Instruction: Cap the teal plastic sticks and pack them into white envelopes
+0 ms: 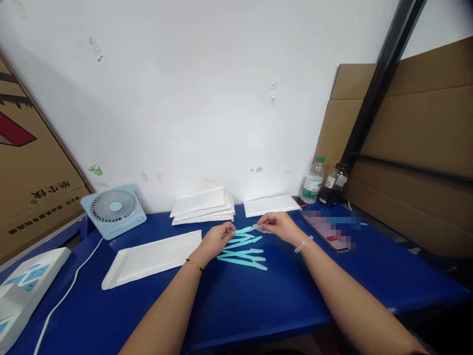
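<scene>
Several thin turquoise sticks with paler tips point(242, 254) lie fanned out on the blue table point(273, 301), between and below my hands. My left hand point(218, 239) pinches the left end of a turquoise stick point(243, 230) at the top of the group. To its right, my right hand point(275, 226) has thumb and forefinger closed on a small translucent piece point(257, 228) by the stick's right end. Whether the piece and the stick touch is too small to tell. A white padded envelope point(158, 256) lies left of my left hand.
A stack of white envelopes point(203, 207) and another envelope point(271, 204) lie near the wall. At the left are a light blue fan point(117, 209) and its cable. Two bottles point(313, 182) stand at the back right, behind a phone point(327, 231). Cardboard flanks both sides.
</scene>
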